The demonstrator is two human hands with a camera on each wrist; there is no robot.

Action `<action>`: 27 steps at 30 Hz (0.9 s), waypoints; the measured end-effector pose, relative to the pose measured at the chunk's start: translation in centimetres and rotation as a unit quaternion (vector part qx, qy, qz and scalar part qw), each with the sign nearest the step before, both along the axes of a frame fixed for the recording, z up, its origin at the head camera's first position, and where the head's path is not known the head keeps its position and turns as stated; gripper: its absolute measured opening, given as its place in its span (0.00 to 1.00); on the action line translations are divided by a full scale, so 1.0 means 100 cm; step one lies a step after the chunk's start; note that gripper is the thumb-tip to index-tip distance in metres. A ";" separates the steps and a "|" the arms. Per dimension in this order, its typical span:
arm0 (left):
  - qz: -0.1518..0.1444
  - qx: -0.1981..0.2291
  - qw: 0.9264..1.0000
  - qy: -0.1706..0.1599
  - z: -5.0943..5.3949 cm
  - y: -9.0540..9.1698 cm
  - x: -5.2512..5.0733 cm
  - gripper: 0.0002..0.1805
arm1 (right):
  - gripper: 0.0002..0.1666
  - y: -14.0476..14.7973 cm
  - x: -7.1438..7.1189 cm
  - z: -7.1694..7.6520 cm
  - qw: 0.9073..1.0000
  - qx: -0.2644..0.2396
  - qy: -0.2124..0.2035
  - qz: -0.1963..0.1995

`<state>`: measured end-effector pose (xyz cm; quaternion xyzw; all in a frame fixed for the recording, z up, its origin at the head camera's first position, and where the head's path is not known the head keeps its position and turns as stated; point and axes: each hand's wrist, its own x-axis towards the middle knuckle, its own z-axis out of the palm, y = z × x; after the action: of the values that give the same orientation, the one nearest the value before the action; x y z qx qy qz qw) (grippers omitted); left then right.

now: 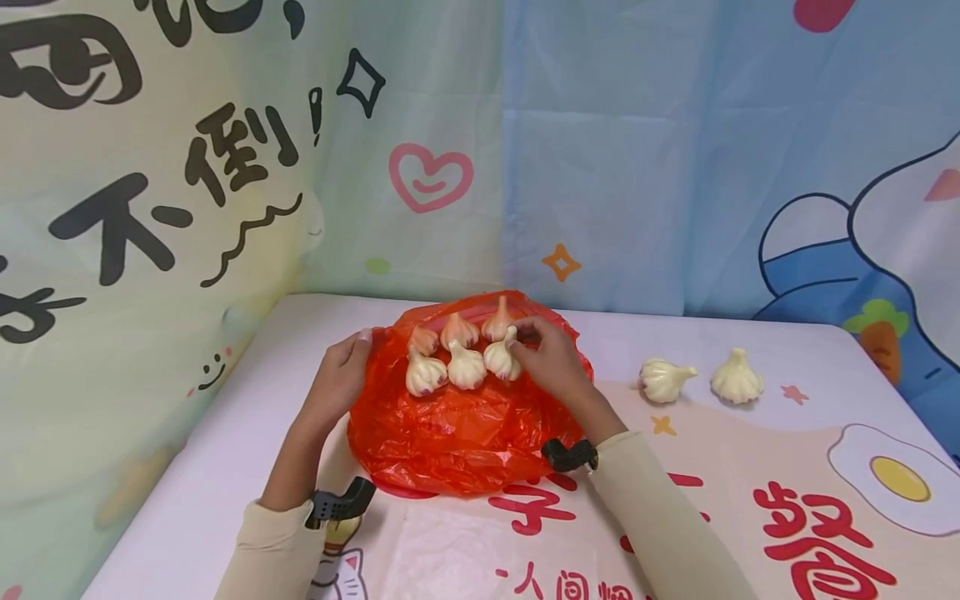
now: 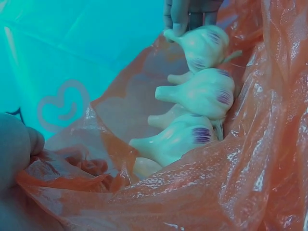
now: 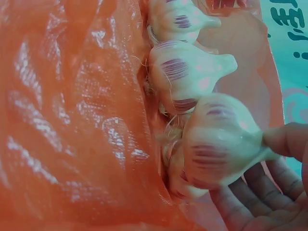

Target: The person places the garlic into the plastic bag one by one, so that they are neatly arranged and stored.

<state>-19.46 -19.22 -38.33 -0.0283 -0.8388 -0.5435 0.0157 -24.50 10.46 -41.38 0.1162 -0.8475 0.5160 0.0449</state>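
A red plastic bag (image 1: 465, 442) lies spread on the table, its mouth toward the far side. My left hand (image 1: 341, 375) pinches the bag's left edge between thumb and fingers. By its stem my right hand (image 1: 553, 360) holds a white garlic bulb (image 3: 221, 144) with purple streaks, at the right end of a front row. Beside it in that row are a middle bulb (image 1: 467, 367) and a left bulb (image 1: 426, 372). Behind them, several reddish-tinted bulbs (image 1: 460, 331) sit within the bag. The lower ends of the back bulbs are hidden.
Two more garlic bulbs lie on the table to the right of the bag: one on its side (image 1: 666, 380), the other upright (image 1: 738, 377). A printed cloth (image 1: 720, 508) covers the table. Hanging printed fabric (image 1: 600, 150) stands behind and at the left.
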 end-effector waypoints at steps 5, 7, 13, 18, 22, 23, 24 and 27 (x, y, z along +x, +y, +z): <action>0.000 0.001 1.000 -0.002 0.001 0.001 0.000 0.32 | 0.17 0.000 -0.001 -0.002 1.000 0.009 -0.011 -0.022; -0.002 0.001 1.000 -0.004 0.001 0.000 0.000 0.32 | 0.17 -0.001 -0.002 -0.002 0.999 0.014 -0.018 -0.025; -0.003 0.002 1.000 -0.011 0.000 0.001 -0.001 0.32 | 0.19 0.000 -0.005 -0.003 0.998 0.019 -0.046 -0.039; -0.003 0.006 1.000 -0.013 0.000 0.000 -0.001 0.33 | 0.20 -0.001 -0.006 -0.003 0.997 0.020 -0.057 -0.052; -0.004 0.012 1.000 -0.012 0.000 -0.001 -0.001 0.32 | 0.21 -0.002 -0.007 -0.004 0.996 0.026 -0.064 -0.055; -0.005 0.013 1.000 -0.011 0.001 -0.001 -0.001 0.32 | 0.21 -0.003 -0.007 -0.005 0.996 0.027 -0.065 -0.057; -0.006 0.014 1.000 -0.011 0.001 -0.001 -0.001 0.32 | 0.21 -0.003 -0.007 -0.005 0.996 0.028 -0.066 -0.057; -0.007 0.013 1.000 -0.012 0.002 -0.001 0.000 0.32 | 0.21 -0.003 -0.007 -0.007 0.996 0.027 -0.066 -0.054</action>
<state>-19.46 -19.28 -38.17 -0.0273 -0.8314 -0.5550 0.0028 -25.17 10.19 -42.04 0.0369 -0.8672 0.4964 0.0142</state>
